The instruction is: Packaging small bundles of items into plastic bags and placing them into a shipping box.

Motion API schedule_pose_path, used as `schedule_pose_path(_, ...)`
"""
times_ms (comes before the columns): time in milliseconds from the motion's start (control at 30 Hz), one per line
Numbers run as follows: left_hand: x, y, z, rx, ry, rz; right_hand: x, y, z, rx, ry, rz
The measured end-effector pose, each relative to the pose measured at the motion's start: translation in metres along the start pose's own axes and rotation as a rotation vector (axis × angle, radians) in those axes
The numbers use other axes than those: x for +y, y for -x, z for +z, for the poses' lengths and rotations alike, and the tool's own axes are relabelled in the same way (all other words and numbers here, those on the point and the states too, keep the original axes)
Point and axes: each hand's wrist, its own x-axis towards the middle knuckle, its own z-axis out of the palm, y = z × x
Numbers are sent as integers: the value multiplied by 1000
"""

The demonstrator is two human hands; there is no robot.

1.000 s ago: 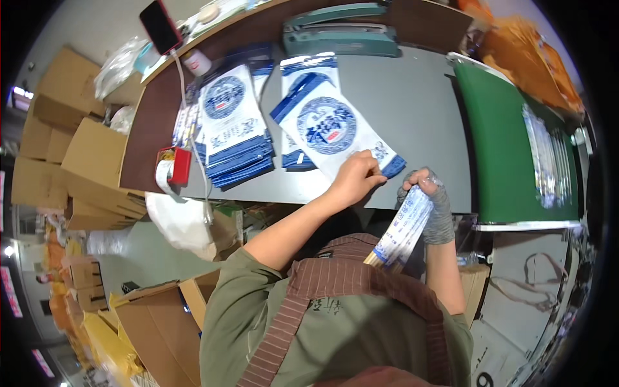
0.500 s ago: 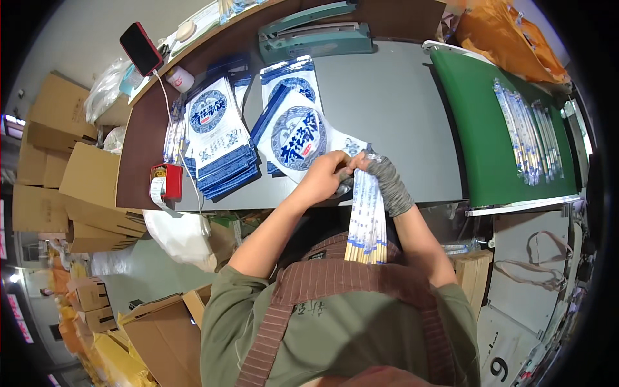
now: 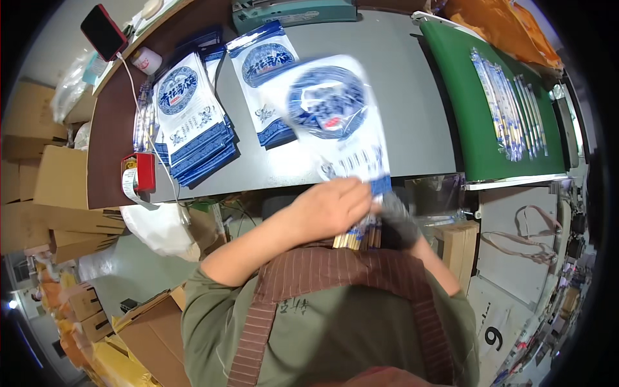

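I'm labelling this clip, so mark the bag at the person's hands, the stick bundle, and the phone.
Bag (image 3: 336,119): head view, lower part of its round blue print.
Stick bundle (image 3: 349,240): head view, its tan ends.
Phone (image 3: 103,32): head view, middle of its dark screen.

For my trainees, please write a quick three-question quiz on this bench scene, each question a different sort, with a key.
1. True or false: the left hand, at the near end of the bag, is bare, while the right hand wears grey.
2. What colour is the surface under the slim packets at the far right?
A) red
B) green
C) white
3. Fill in: the sticks poke out below the left hand, toward the striped ____.

Key: 1. True. 2. B. 3. Apron.
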Motion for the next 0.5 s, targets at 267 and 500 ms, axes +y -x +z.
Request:
schedule_pose_path(267, -6, 23, 28, 114, 28, -496, 15, 24, 4, 683, 1169, -573)
schedule_pose_path(500, -15, 19, 29, 92, 129, -582, -5, 2, -21, 658, 1641, -497)
